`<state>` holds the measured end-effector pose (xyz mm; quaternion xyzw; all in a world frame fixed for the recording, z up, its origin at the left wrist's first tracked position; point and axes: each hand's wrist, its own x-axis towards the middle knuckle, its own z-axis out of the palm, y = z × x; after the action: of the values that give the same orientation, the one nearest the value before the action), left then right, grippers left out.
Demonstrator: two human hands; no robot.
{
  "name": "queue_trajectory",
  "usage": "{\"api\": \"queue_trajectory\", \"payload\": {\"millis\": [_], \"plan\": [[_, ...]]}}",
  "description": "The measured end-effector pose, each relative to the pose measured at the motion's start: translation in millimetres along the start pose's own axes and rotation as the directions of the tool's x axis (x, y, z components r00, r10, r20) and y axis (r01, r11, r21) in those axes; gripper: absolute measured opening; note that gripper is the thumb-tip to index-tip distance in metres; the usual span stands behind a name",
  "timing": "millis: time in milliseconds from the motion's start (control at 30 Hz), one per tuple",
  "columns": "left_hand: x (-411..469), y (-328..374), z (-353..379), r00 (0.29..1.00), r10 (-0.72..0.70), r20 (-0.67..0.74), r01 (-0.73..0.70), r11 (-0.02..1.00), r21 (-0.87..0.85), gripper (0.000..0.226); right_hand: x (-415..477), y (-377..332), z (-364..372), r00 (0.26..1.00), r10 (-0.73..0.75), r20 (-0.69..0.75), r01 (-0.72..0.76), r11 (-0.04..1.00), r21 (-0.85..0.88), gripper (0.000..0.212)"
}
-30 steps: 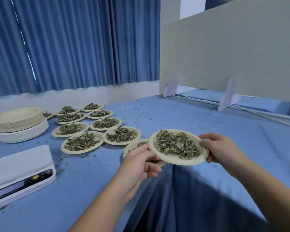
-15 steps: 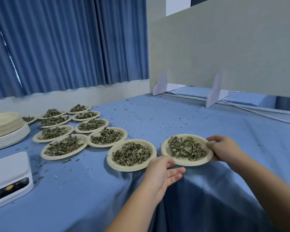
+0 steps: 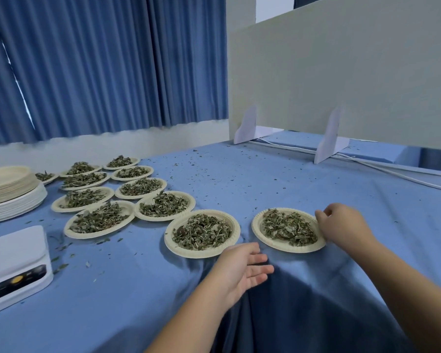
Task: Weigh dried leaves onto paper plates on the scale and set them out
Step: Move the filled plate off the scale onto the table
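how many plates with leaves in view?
11 filled plates: one at the right hand; five in the right row; four in the left row; one half hidden behind the empty-plate stack. More may hide there.

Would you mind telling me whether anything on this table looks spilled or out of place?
Leaf crumbs are scattered over the blue tablecloth, thickest beside the scale and beyond the filled plates. The plate at the right hand sits apart from the rows, near the table's edge.

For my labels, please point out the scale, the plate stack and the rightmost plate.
scale (image 3: 13,250): head view, white top.
plate stack (image 3: 18,200): head view, its side.
rightmost plate (image 3: 256,226): head view, bare left rim.
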<state>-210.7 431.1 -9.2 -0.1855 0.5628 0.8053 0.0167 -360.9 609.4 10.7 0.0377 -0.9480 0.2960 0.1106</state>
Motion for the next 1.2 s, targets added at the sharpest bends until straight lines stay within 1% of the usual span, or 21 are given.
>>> {"api": "queue_trajectory", "payload": {"millis": [67,133,233,333,433,500,633,700,733,767,800,833,867,900,933,967,1033,1100,1167,1200], "plan": [[-9.0,4.3,-10.5,1.0,-0.016,0.026,0.015,1.0,0.023,0.018,-6.8,-14.8,-2.7,0.999,-0.025,-0.046,0.023,0.999,-0.045,0.025],[-20.2,12.1,-20.8,0.997,-0.022,0.079,0.02,0.999,0.03,0.019,-15.6,-38.3,-4.8,0.992,-0.089,-0.084,0.086,0.995,-0.048,0.022],[-38.3,28.3,-35.1,0.99,0.007,0.143,-0.012,0.999,0.035,0.017,-32.5,-87.5,-0.4,0.973,-0.218,-0.069,0.223,0.972,0.074,0.02],[-55.7,48.5,-57.2,0.988,0.09,0.123,-0.093,0.996,0.017,0.015,-54.1,-143.1,14.3,0.932,-0.363,-0.009,0.357,0.91,0.213,0.018],[-71.9,69.5,-96.7,0.983,0.181,0.03,-0.182,0.983,0.016,0.021,-77.8,-197.3,37.8,0.863,-0.506,0.012,0.481,0.826,0.293,0.018],[-85.0,82.5,-131.7,0.97,0.23,-0.072,-0.23,0.973,0.011,0.02,-95.3,-231.6,56.8,0.815,-0.579,0.026,0.54,0.775,0.329,0.017],[-114.1,106.8,-213.9,0.908,0.281,-0.31,-0.294,0.956,0.007,0.017,-127.6,-293.2,94.1,0.7,-0.705,0.112,0.629,0.683,0.372,0.018],[-130.1,117.5,-258.1,0.855,0.308,-0.418,-0.331,0.944,0.017,0.017,-141.0,-320.5,110.7,0.627,-0.761,0.168,0.667,0.636,0.388,0.02],[-137.0,122.9,-279.6,0.816,0.329,-0.476,-0.355,0.934,0.037,0.016,-146.7,-333.8,119.0,0.592,-0.783,0.192,0.682,0.614,0.398,0.021],[-143.0,127.5,-300.3,0.762,0.354,-0.543,-0.378,0.923,0.072,0.016,-152.2,-346.9,127.3,0.564,-0.798,0.211,0.691,0.596,0.408,0.022],[-147.1,131.3,-320.7,0.687,0.385,-0.616,-0.392,0.91,0.131,0.015,-157.3,-360.2,135.5,0.545,-0.807,0.227,0.695,0.587,0.416,0.022],[-149.1,132.8,-337.4,0.59,0.43,-0.683,-0.381,0.894,0.235,0.016,-160.9,-370.8,142.6,0.532,-0.813,0.238,0.701,0.58,0.414,0.021],[-150.6,132.7,-357.8,0.469,0.499,-0.729,-0.334,0.864,0.377,0.018,-165.2,-385.1,152.4,0.511,-0.823,0.248,0.715,0.567,0.408,0.02],[-150.6,130.3,-374.6,0.356,0.576,-0.736,-0.246,0.817,0.521,0.02,-167.6,-396.9,160.5,0.493,-0.831,0.258,0.73,0.557,0.396,0.02],[-150.8,126.7,-389.3,0.276,0.636,-0.721,-0.157,0.77,0.619,0.022,-169.8,-408.4,167.7,0.474,-0.838,0.272,0.747,0.545,0.38,0.02],[-151.4,121.9,-402.6,0.238,0.659,-0.714,-0.091,0.747,0.659,0.022,-171.6,-420.9,175.8,0.449,-0.846,0.288,0.765,0.53,0.365,0.021],[-150.3,112.9,-427.3,0.234,0.641,-0.731,-0.024,0.755,0.655,0.022,-173.2,-446.4,192.0,0.398,-0.864,0.31,0.8,0.491,0.344,0.022],[-147.0,105.7,-443.9,0.242,0.614,-0.752,0.015,0.772,0.635,0.02,-174.4,-471.9,207.3,0.358,-0.88,0.312,0.832,0.452,0.32,0.018],[-140.6,100.7,-451.6,0.271,0.608,-0.746,0.047,0.766,0.642,0.016,-171.8,-498.0,222.2,0.311,-0.901,0.301,0.882,0.392,0.26,0.011],[-137.1,99.9,-453.6,0.284,0.606,-0.743,0.062,0.761,0.645,0.014,-169.9,-511.7,228.6,0.281,-0.91,0.303,0.914,0.35,0.203,0.014]]}}
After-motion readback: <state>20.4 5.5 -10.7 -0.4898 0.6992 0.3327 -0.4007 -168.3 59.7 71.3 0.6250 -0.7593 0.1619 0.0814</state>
